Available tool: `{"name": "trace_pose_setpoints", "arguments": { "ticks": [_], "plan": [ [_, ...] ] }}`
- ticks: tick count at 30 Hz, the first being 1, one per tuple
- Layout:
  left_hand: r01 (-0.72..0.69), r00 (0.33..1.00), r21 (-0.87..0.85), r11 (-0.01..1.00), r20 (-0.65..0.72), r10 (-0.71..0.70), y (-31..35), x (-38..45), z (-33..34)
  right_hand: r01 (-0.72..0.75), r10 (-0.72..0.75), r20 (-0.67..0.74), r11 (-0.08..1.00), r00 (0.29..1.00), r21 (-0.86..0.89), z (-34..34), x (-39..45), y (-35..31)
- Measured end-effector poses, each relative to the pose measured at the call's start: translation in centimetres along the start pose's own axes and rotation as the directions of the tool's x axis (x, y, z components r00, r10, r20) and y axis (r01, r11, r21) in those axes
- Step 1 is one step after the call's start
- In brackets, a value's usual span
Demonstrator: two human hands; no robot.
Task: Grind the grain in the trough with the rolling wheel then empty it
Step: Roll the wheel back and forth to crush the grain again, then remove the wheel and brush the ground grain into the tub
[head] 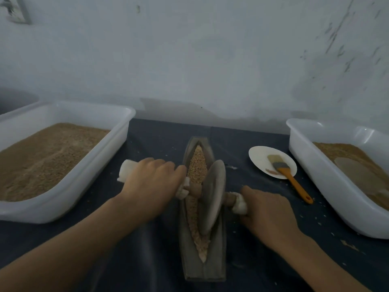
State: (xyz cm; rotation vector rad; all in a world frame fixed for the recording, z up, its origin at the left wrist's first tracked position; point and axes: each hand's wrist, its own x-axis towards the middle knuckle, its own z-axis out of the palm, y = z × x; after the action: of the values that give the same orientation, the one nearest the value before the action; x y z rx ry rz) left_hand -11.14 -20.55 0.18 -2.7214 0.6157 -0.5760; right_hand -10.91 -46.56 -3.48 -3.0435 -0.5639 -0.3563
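- Trough point(203, 268): long, grey, boat-shaped, set lengthwise on the dark cloth point(147, 256) between both hands, far tip pointing to the wall point(189, 49).
- Grain point(196, 165): tan, filling the narrow groove of the trough from far tip to near tip; coarser-looking at the far end, paler and finer toward the near end.
- Wheel point(211, 199): grey disc standing on edge in the groove, tilted slightly, around the middle of the trough, its rim down in the grain.
- Axle point(228, 198): brown rod through the wheel's centre, running out to both sides, ends wrapped in white cloth.
- Left hand point(150, 186): curled over the left wrapped end of the axle, knuckles up, thumb tip close to the trough's left edge; white wrap sticking out past the far side of the hand.
- Right hand point(268, 213): clamped round the right wrapped end, fingers folded under, just beside the trough's right wall.
- Left tub point(117, 148): white, well left of the trough, holding brown meal.
- Right tub point(311, 186): white, well right of the trough, holding brown grain and a pale, flat round thing, not identifiable.
- Plate point(259, 157): white, between trough and right tub.
- Brush point(283, 168): orange handle, bristles resting on the plate, handle end out on the cloth.
- Loose specks scattered over the cloth near the right tub.
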Motion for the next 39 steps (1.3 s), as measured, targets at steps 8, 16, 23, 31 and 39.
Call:
{"name": "trace_pose_setpoints", "arguments": {
  "ticks": [8, 16, 23, 31, 39],
  "plan": [
    [-0.146, 0.989, -0.107, 0.983, -0.052, 0.141, 1.5, 5.1, 0.8, -0.078, 0.073, 0.047, 0.990, 0.996, 0.117, 0.2, 0.4, 0.4],
    [-0.021, 1.000, -0.173, 0.985, -0.004, 0.020, 0.1, 3.8, 2.2, 0.026, -0.026, 0.036, 1.000, 0.999, -0.002, -1.0, 2.4, -0.3],
    [0.038, 0.999, -0.162, 0.986, -0.020, -0.041, -1.4, 3.3, 1.8, 0.091, -0.092, -0.049, 0.996, 0.995, -0.027, -1.4, 4.2, -0.7],
    [0.027, 1.000, -0.173, 0.985, -0.005, -0.029, -1.1, 2.9, 2.0, 0.085, -0.085, -0.029, 0.996, 0.996, 0.014, -1.2, 4.3, -0.3],
    [-0.133, 0.938, 0.065, 0.989, -0.315, 0.147, 0.1, 6.4, -1.5, -0.204, 0.207, 0.033, 0.908, 0.978, 0.366, -0.3, 2.2, 0.6]
  ]
}}
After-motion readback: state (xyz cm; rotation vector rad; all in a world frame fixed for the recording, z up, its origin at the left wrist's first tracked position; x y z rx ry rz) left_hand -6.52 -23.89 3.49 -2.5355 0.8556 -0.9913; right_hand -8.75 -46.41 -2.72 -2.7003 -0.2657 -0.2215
